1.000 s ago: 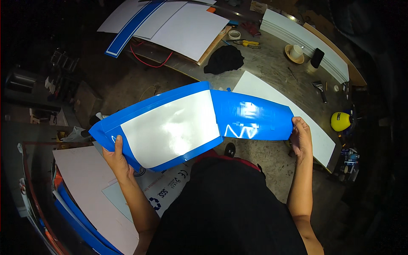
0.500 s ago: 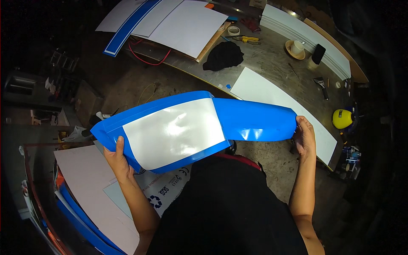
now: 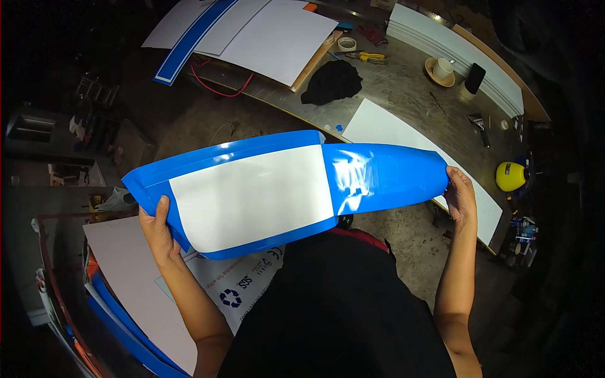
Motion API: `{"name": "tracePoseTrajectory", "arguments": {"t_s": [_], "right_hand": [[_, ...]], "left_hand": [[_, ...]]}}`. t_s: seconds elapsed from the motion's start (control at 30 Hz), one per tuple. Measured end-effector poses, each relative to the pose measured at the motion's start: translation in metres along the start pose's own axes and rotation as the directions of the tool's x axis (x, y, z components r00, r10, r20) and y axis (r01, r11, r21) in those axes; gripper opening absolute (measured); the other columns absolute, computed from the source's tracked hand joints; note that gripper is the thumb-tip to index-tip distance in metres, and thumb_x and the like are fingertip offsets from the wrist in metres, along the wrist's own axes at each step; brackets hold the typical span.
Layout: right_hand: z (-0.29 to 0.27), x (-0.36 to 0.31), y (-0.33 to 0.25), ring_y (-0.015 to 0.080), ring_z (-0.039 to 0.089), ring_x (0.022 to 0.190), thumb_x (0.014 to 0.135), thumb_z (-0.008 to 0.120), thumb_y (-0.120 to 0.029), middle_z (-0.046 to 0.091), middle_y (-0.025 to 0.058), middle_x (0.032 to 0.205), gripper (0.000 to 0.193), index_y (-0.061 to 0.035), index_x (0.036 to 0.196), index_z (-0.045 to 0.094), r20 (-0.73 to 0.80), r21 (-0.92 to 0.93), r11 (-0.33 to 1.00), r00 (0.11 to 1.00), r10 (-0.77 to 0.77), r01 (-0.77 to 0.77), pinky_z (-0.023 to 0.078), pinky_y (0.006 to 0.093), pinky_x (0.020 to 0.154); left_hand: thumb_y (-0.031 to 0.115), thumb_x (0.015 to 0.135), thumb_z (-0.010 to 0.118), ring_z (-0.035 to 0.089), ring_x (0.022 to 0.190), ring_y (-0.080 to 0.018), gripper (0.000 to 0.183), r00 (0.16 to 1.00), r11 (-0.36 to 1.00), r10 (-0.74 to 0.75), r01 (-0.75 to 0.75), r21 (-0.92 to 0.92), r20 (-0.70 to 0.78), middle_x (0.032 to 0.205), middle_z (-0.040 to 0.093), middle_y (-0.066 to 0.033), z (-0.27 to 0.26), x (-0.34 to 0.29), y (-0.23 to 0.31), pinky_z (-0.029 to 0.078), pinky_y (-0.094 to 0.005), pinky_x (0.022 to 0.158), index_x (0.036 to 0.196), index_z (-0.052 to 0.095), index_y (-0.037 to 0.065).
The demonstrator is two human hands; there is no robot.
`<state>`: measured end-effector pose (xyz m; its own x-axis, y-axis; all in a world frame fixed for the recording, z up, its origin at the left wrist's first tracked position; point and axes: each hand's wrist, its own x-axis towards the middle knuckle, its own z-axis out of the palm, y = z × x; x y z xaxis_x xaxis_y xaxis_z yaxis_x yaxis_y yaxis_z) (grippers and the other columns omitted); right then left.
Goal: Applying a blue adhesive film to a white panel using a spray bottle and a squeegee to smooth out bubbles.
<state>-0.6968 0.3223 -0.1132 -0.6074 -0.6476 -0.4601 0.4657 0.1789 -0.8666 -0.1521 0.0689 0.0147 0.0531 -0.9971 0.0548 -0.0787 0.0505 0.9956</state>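
A long, glossy blue plastic sheet with a white panel is stretched across in front of my body. Its left part has folded blue borders around the white; the right part is plain blue and narrows to a rounded end. My left hand grips the left corner, thumb on top and fingers hidden beneath. At the right end, my right hand pinches the edge, its fingers partly behind the sheet. The sheet hangs in the air, overlapping a white board on the metal workbench in view.
On the metal workbench lie a black cloth, yellow-handled pliers, a cup on a saucer, a scraper and a yellow tape measure. Large white panels lie at the far left. Boards lean at lower left.
My hands have moved farther apart, the left one leftward and the right one slightly right. The sheet is drawn out wider, and the shine has shifted from its white panel to the blue part.
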Motion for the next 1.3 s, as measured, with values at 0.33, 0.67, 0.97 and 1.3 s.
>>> {"name": "tracePoseTrajectory", "arguments": {"t_s": [0.33, 0.67, 0.97, 1.3], "right_hand": [[-0.030, 0.015, 0.002, 0.0112, 0.054, 0.074, 0.095, 0.068, -0.032, 0.062, -0.0011, 0.081, 0.022, -0.0093, 0.096, 0.066, -0.011, -0.013, 0.999, 0.999, -0.050, 0.050, 0.043, 0.0287, 0.070], [-0.050, 0.018, 0.011, 0.0119, 0.056, 0.077, 0.095, 0.068, -0.031, 0.064, -0.0006, 0.084, 0.023, -0.0088, 0.099, 0.067, -0.065, 0.026, 0.998, 0.996, -0.055, 0.056, 0.045, 0.0293, 0.072], [-0.065, 0.019, 0.015, 0.0103, 0.059, 0.077, 0.096, 0.068, -0.028, 0.066, -0.0016, 0.087, 0.018, -0.0100, 0.098, 0.067, -0.078, 0.056, 0.998, 0.997, -0.031, 0.035, 0.047, 0.0271, 0.070], [-0.083, 0.023, 0.022, 0.0114, 0.060, 0.080, 0.095, 0.069, -0.029, 0.067, 0.0000, 0.089, 0.020, -0.0096, 0.099, 0.068, -0.090, 0.076, 0.996, 0.995, -0.034, 0.040, 0.050, 0.0288, 0.074]], "left_hand": [[0.025, 0.086, 0.078, 0.068, 0.099, -0.0240, 0.058, 0.999, 0.999, 0.038, -0.039, 0.036, 0.036, 0.117, 0.066, -0.0172, -0.004, 0.022, 0.014, 0.057, -0.0357, 0.088, 0.132, 0.052, -0.001], [0.021, 0.086, 0.078, 0.066, 0.102, -0.0228, 0.057, 0.998, 1.000, 0.012, -0.013, 0.007, 0.056, 0.116, 0.066, -0.0160, 0.000, 0.026, 0.025, 0.053, -0.0348, 0.092, 0.131, 0.053, -0.003], [0.022, 0.086, 0.079, 0.067, 0.102, -0.0230, 0.056, 0.997, 1.000, 0.010, -0.010, -0.005, 0.075, 0.116, 0.067, -0.0163, 0.000, 0.030, 0.028, 0.055, -0.0349, 0.091, 0.130, 0.054, -0.002], [0.019, 0.087, 0.078, 0.068, 0.098, -0.0223, 0.052, 0.997, 1.000, 0.009, -0.009, 0.005, 0.077, 0.113, 0.068, -0.0152, -0.005, 0.036, 0.035, 0.057, -0.0343, 0.088, 0.128, 0.055, -0.002]]}}
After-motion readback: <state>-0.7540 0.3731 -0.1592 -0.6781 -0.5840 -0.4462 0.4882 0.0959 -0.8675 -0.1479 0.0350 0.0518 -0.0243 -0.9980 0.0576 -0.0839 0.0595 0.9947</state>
